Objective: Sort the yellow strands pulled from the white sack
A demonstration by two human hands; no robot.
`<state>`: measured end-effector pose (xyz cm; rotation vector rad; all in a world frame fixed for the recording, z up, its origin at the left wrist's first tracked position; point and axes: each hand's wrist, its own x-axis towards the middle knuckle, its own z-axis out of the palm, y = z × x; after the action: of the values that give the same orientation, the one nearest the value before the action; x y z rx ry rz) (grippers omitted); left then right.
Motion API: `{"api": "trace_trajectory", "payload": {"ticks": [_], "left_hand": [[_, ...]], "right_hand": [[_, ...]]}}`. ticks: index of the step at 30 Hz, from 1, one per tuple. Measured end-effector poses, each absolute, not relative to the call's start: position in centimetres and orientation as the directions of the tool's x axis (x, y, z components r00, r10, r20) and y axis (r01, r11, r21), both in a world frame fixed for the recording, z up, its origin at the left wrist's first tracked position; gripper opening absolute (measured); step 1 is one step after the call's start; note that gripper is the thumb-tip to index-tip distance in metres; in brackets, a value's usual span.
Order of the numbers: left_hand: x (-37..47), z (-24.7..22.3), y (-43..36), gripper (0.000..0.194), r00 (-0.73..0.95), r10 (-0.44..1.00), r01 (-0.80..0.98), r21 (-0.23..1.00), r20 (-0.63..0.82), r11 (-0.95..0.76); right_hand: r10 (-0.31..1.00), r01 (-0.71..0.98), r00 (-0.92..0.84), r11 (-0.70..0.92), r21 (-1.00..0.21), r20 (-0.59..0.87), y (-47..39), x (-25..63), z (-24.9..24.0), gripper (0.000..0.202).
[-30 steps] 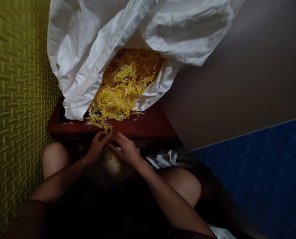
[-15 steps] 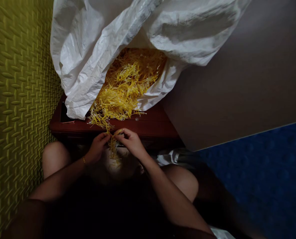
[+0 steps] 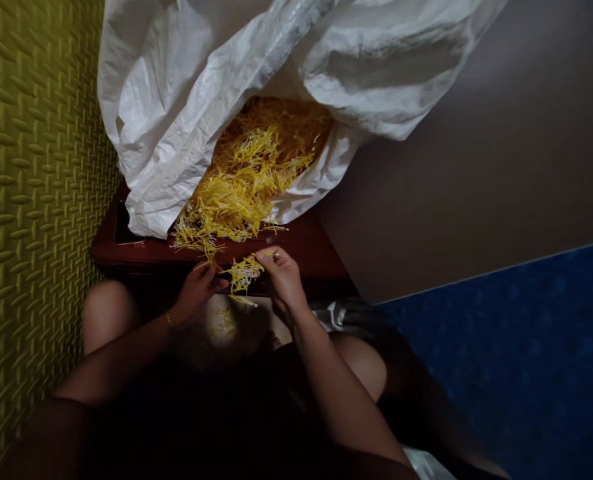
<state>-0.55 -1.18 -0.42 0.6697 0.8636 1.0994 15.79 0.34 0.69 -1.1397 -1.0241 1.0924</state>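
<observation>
Thin yellow strands with pale tips lie in a tangled heap point(image 3: 249, 180) at the mouth of a large white woven sack point(image 3: 176, 133). Just below the heap, my left hand point(image 3: 196, 290) is closed in a pinch on a few strands that trail down from it. My right hand point(image 3: 281, 277) holds one end of a small bunch of yellow strands point(image 3: 245, 273) between thumb and fingers. That bunch stretches across the gap toward my left fingertips. Whether single strands still join the two hands is too fine to tell.
The sack rests on a dark red case-like surface point(image 3: 141, 252) with a dark phone-like slab point(image 3: 126, 227) at its left. A yellow textured mat point(image 3: 31, 187) rises at left, a brown panel point(image 3: 476, 167) stands at right, and blue mat point(image 3: 516, 353) lies beyond. Loose strands point(image 3: 222, 321) lie below my hands.
My right hand has moved right and slightly up, drawing the bunch sideways away from my left hand. Earlier the strands hung down between both hands. My left hand has barely moved.
</observation>
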Motion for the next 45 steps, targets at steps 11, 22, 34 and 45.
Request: {"api": "trace_trajectory", "payload": {"ticks": [11, 22, 34, 45], "left_hand": [[-0.6, -1.3, -1.2, 0.02, 0.113, 0.985, -0.276, 0.948, -0.133, 0.16], [-1.0, -0.6, -1.3, 0.024, 0.191, 0.951, -0.407, 0.862, -0.245, 0.303], [-0.3, -1.1, -1.7, 0.039, 0.238, 0.963, -0.234, 0.955, -0.128, 0.184], [-0.3, -2.0, -1.6, 0.023, 0.283, 0.954, -0.201, 0.967, -0.098, 0.159]], "right_hand": [[0.981, 0.132, 0.123, 0.136, -0.982, 0.152, 0.7, 16.2, 0.5, 0.021], [0.834, 0.468, -0.358, 0.55, -0.692, 0.421, -0.9, 15.4, 2.6, 0.023], [0.933, 0.402, -0.089, 0.353, -0.845, 0.347, -1.0, 15.8, 1.8, 0.01], [0.958, 0.304, 0.015, 0.27, -0.914, 0.288, -1.0, 15.7, 1.4, 0.017]]}}
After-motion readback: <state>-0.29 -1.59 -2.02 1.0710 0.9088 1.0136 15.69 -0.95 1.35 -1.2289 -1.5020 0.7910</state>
